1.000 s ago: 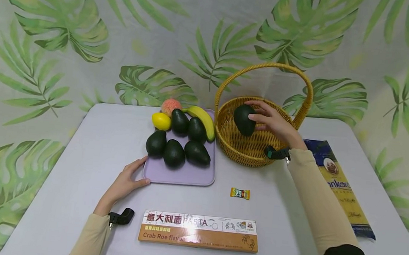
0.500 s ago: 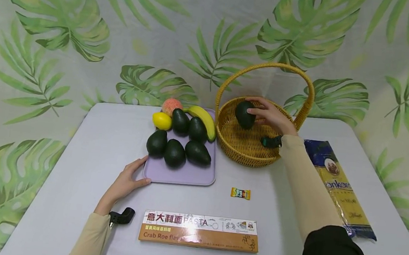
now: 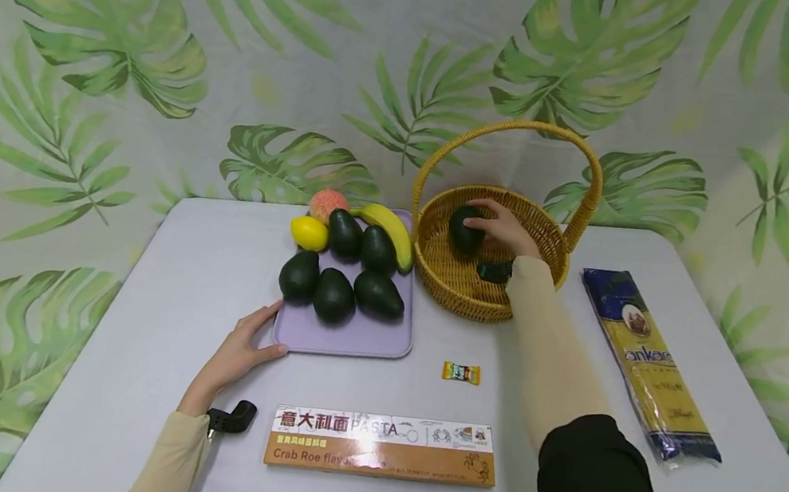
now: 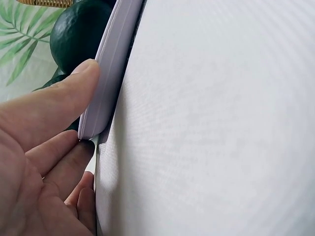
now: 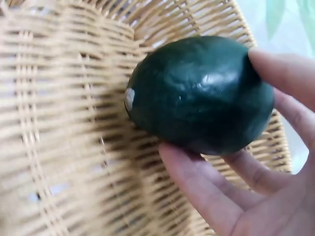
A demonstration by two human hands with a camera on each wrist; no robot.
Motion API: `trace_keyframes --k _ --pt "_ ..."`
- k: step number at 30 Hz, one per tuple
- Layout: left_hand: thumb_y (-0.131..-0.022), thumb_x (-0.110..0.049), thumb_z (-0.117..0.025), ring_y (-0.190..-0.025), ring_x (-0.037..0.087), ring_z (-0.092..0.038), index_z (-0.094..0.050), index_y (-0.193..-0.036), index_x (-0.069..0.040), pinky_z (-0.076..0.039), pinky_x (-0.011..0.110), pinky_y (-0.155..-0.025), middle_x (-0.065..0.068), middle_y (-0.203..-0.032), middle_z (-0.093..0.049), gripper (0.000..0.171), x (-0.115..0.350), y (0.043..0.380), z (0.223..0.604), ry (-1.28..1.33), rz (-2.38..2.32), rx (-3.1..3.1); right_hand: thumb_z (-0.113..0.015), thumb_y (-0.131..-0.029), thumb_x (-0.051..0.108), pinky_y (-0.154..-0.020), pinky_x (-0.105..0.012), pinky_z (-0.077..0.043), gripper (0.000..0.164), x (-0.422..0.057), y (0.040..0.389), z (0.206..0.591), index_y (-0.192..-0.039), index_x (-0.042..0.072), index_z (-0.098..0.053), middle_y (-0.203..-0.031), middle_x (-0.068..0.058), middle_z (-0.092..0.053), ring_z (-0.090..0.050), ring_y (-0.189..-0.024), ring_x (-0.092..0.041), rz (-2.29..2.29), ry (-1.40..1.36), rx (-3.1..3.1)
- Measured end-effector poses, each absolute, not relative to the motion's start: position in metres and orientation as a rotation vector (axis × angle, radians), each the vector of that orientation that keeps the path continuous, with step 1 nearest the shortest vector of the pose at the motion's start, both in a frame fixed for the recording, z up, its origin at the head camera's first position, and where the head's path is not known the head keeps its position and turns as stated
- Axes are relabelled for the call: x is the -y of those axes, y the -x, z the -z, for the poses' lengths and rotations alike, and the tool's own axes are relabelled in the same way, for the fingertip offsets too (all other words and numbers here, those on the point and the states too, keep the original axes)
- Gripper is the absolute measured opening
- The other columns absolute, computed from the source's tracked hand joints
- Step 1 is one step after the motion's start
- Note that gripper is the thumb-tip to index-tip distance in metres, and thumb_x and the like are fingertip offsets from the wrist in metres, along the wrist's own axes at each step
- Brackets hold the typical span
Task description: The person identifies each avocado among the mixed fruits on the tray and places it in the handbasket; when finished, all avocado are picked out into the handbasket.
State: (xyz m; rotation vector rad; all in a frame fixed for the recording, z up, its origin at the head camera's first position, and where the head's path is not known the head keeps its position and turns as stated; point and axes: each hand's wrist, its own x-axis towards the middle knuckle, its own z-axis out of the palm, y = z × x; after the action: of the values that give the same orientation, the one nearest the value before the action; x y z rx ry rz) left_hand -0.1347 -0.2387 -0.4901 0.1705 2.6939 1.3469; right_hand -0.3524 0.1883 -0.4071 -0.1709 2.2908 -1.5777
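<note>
My right hand (image 3: 504, 229) holds a dark green avocado (image 3: 467, 231) inside the wicker basket (image 3: 478, 309). Close up in the right wrist view, the thumb and fingers grip the avocado (image 5: 197, 98) from both sides, low over the woven wall. My left hand (image 3: 239, 350) is at the near left corner of the lilac tray (image 3: 348, 343); in the left wrist view its thumb (image 4: 86, 73) lies on the tray's rim and its fingers are round the corner. On the tray rest several more avocados (image 3: 334, 297), a lemon (image 3: 309, 233), a peach (image 3: 328, 204) and a banana (image 3: 392, 231).
A pasta box (image 3: 382, 447) lies at the table's front. Behind it is a small wrapped candy (image 3: 460, 373). A blue and yellow pasta packet (image 3: 652, 365) lies to the right. The basket's tall handle (image 3: 515, 124) arches over its opening.
My right hand has lowered the avocado further into the basket, and its forearm has swung left, uncovering more of the packet. My left hand has kept its place at the tray.
</note>
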Motion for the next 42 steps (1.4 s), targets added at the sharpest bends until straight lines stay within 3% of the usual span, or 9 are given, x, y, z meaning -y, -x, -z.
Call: trace_keyframes --k 3,7,9,12,15,23,32,39,42 --pt "-0.087 -0.021 -0.072 -0.140 0.043 -0.013 -0.030 -0.150 -0.007 -0.012 0.064 -0.107 0.025 -0.152 -0.023 0.077 0.239 0.135 0.491 -0.163 -1.355 -2.686 -0.055 -0.099 0.019 -0.091 -0.053 -0.045 0.055 -0.183 0.354 0.411 -0.148 0.010 -0.033 -0.141 -0.021 -0.039 -0.060 -0.086 -0.028 1.558 0.171 -2.295" --pt "-0.087 -0.021 -0.072 -0.140 0.043 -0.013 -0.030 -0.150 -0.007 -0.012 0.063 -0.108 0.025 -0.152 -0.022 0.077 0.239 0.135 0.492 -0.148 -1.362 -2.678 -0.052 -0.100 0.016 -0.095 -0.054 -0.042 0.054 -0.178 0.352 0.411 -0.149 0.010 -0.030 -0.147 -0.022 -0.031 -0.051 -0.114 -0.043 1.559 0.152 -2.284" --pt "-0.087 -0.021 -0.072 -0.140 0.043 -0.013 -0.030 -0.150 -0.007 -0.012 0.064 -0.107 0.025 -0.152 -0.022 0.077 0.239 0.136 0.492 -0.145 -1.366 -2.677 -0.051 -0.100 0.014 -0.095 -0.054 -0.043 0.054 -0.176 0.351 0.410 -0.149 0.010 -0.030 -0.146 -0.022 -0.033 -0.050 -0.113 -0.043 1.544 0.154 -2.292" --pt "-0.086 -0.021 -0.072 -0.140 0.043 -0.013 -0.031 -0.150 -0.007 -0.012 0.064 -0.107 0.024 -0.152 -0.023 0.077 0.240 0.137 0.492 -0.151 -1.371 -2.681 -0.051 -0.100 0.014 -0.089 -0.053 -0.045 0.053 -0.176 0.349 0.406 -0.149 0.011 -0.031 -0.135 -0.024 -0.041 -0.055 -0.092 -0.038 1.476 0.177 -2.337" --pt "-0.087 -0.021 -0.072 -0.140 0.043 -0.013 -0.031 -0.150 -0.008 -0.013 0.064 -0.107 0.024 -0.153 -0.023 0.077 0.239 0.137 0.492 -0.153 -1.370 -2.680 -0.051 -0.100 0.014 -0.087 -0.053 -0.046 0.052 -0.179 0.348 0.402 -0.149 0.010 -0.032 -0.129 -0.024 -0.044 -0.054 -0.088 -0.033 1.430 0.212 -2.359" --pt "-0.087 -0.021 -0.072 -0.140 0.043 -0.014 -0.030 -0.150 -0.008 -0.013 0.064 -0.107 0.026 -0.152 -0.022 0.077 0.239 0.137 0.493 -0.152 -1.355 -2.683 -0.050 -0.100 0.014 -0.091 -0.054 -0.045 0.049 -0.194 0.336 0.393 -0.146 0.002 -0.035 -0.139 -0.028 -0.041 -0.051 -0.113 -0.046 1.393 0.357 -2.390" --pt "-0.086 -0.019 -0.072 -0.140 0.041 -0.014 -0.030 -0.149 -0.005 -0.012 0.063 -0.108 0.022 -0.151 -0.027 0.077 0.240 0.137 0.492 -0.188 -1.381 -2.680 -0.055 -0.099 0.021 -0.095 -0.056 -0.042 0.050 -0.199 0.309 0.373 -0.142 0.002 -0.040 -0.140 -0.025 -0.042 -0.050 -0.116 -0.045 1.499 0.473 -2.202" --pt "-0.087 -0.020 -0.071 -0.140 0.041 -0.012 -0.029 -0.150 -0.005 -0.010 0.064 -0.107 0.022 -0.152 -0.026 0.077 0.240 0.136 0.490 -0.187 -1.392 -2.656 -0.057 -0.097 0.021 -0.095 -0.053 -0.044 0.048 -0.176 0.274 0.363 -0.140 0.006 -0.044 -0.139 -0.019 -0.045 -0.057 -0.112 -0.033 1.375 0.720 -2.075" --pt "-0.087 -0.020 -0.071 -0.140 0.041 -0.011 -0.029 -0.150 -0.005 -0.010 0.064 -0.107 0.022 -0.151 -0.026 0.077 0.239 0.136 0.489 -0.190 -1.401 -2.653 -0.057 -0.097 0.021 -0.093 -0.051 -0.045 0.050 -0.162 0.263 0.362 -0.142 0.006 -0.042 -0.139 -0.016 -0.045 -0.055 -0.114 -0.034 1.303 0.812 -2.044"
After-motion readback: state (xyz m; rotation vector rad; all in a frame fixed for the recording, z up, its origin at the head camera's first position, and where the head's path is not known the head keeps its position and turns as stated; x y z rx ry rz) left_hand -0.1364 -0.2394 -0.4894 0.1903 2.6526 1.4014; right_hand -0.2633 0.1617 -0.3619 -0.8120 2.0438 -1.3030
